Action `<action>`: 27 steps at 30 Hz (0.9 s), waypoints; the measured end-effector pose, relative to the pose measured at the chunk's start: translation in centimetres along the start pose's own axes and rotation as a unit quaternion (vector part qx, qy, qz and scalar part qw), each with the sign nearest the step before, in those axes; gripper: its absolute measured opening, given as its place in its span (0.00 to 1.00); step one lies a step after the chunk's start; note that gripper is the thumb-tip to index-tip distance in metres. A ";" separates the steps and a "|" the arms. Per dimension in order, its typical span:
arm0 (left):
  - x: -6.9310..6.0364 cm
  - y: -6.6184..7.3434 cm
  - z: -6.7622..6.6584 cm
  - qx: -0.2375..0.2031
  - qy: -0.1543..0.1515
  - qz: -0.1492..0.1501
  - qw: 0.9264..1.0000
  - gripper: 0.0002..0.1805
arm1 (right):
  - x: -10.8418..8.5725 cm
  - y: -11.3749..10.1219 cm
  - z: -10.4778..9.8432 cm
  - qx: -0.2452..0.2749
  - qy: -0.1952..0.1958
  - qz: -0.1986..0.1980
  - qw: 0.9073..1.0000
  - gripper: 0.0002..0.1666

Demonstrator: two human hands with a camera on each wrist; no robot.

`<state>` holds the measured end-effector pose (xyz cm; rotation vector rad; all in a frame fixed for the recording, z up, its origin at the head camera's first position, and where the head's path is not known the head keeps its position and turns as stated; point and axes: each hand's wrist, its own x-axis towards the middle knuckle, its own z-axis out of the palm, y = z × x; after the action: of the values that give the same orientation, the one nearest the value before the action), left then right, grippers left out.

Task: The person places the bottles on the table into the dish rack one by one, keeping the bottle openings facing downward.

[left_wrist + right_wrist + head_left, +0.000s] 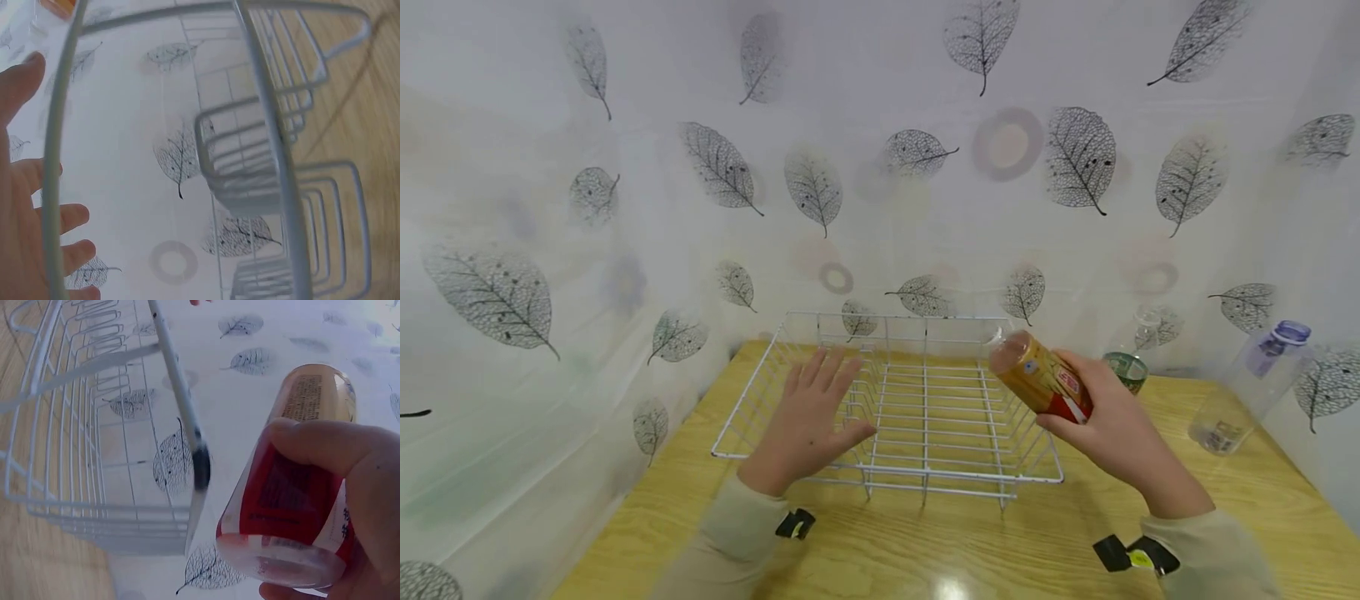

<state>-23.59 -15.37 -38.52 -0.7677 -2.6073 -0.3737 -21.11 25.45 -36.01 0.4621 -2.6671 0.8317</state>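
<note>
A clear plastic bottle (1043, 377) with a yellow and red label is gripped by my right hand (1112, 421), tilted over the right side of a white wire dish rack (925, 417). In the right wrist view the thumb (325, 447) lies across the red part of the bottle (294, 481), whose base faces the camera. My left hand (812, 417) is spread with straight fingers above the rack's left side and holds nothing. The left wrist view shows its fingers (65, 219) beyond a rack wire (53, 169); whether they touch the rack I cannot tell.
A clear bottle with a purple neck (1251, 392) leans or stands on the right of the wooden table (887, 550). Behind my right hand is a clear container with a green label (1126, 371). A leaf-patterned curtain (880, 208) surrounds the table's back and sides.
</note>
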 end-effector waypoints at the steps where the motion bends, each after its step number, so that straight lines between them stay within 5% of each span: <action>1: 0.2 0.3 0.0 0.004 0.003 0.006 1.000 0.50 | 0.3 -0.3 0.2 -0.001 -0.004 -0.002 1.000 0.53; 17: 3.1 5.6 0.0 0.053 0.048 0.073 0.995 0.54 | 3.4 -4.2 4.2 -0.114 -0.041 -0.059 0.991 0.48; 27: 4.1 6.9 1.7 0.056 0.050 0.092 0.993 0.53 | 3.7 -5.8 6.4 -0.142 -0.013 -0.118 0.983 0.48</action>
<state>-23.36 -7.30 -37.29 -0.9171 -2.4166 -0.2039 -23.44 16.36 -36.72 0.7011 -2.6294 0.3701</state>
